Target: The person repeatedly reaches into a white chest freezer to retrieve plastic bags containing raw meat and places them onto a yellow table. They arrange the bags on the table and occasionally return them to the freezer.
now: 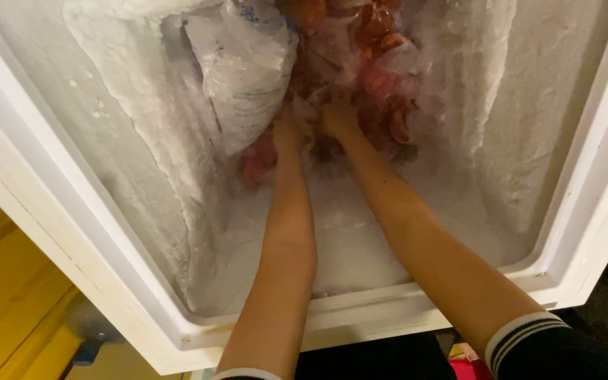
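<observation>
Nearest us, two forearms in dark sleeves with white-striped cuffs (529, 334) reach over the white freezer rim (360, 320). We list the contents so:

- Our left hand (288, 130) and right hand (339, 116), side by side at the back, both pressed into a clear bag of reddish frozen pieces (381, 77); we cannot tell how far the fingers close, frost hiding them.
- Pale plastic bag (244, 67), upper left of the hands, bearing small dark print, leaning against the red bag.
- Thick white frost (156, 141) coating the walls and floor.
- Yellow surface (8, 281), lower left, outside the freezer.
</observation>
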